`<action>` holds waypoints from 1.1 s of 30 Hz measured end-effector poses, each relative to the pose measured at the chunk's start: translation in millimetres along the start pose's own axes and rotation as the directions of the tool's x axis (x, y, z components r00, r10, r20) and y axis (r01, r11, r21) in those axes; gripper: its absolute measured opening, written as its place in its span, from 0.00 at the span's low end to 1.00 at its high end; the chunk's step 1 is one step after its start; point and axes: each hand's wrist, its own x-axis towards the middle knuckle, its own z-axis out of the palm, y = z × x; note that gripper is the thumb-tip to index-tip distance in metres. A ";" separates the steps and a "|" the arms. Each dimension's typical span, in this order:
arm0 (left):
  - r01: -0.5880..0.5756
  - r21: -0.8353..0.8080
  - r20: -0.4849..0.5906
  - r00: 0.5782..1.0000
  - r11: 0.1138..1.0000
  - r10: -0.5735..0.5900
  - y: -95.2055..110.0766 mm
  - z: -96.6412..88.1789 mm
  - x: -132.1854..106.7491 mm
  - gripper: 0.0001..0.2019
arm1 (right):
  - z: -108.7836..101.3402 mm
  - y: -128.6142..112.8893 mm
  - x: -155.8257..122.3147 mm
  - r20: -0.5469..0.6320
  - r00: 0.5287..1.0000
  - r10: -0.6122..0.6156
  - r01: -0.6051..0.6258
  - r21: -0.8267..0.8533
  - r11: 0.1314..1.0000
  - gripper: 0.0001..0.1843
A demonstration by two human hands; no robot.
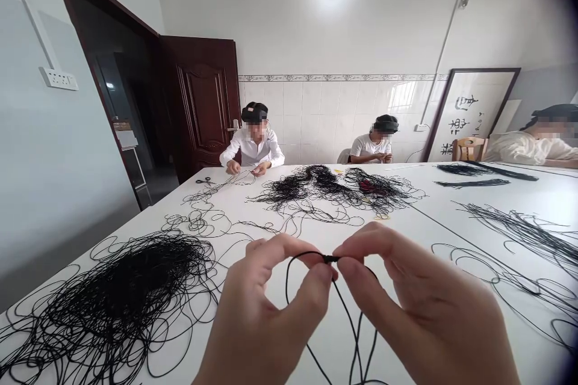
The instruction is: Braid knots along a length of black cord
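Note:
Between my two hands, held above the white table (246, 337), is a thin black cord (332, 258) with a short thick wrapped section, like a knot. My left hand (280, 307) pinches the cord just left of that section with thumb and forefinger. On the other side my right hand (406, 295) has its thumb and forefinger closed on the right end of it. One loop of the cord curves over to the left, and several strands hang down between my hands toward the table. The parts under my fingertips are hidden.
A large tangled heap of black cords (130, 289) lies at the left. More cord piles (316, 186) sit mid-table, with straighter bundles (533, 231) at the right. Scissors (206, 180) lie near a person in a white shirt (255, 144) across the table. Two other people sit farther right.

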 end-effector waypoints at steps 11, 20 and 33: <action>0.087 -0.341 0.286 0.958 0.936 0.015 0.9 -7.0 4.0 0.08 | -6.6 0.9 3.3 0.185 0.969 -0.165 0.180 -0.065 0.982 0.09; 0.197 -0.514 0.393 0.919 0.835 0.025 -1.1 -7.8 7.0 0.09 | -8.6 5.1 3.6 0.172 0.920 -0.351 0.383 -0.207 0.901 0.13; 0.036 -0.035 0.130 0.991 0.999 -0.032 5.8 -5.3 -1.4 0.09 | -6.1 6.1 3.2 0.083 0.937 -0.339 0.349 -0.196 0.916 0.14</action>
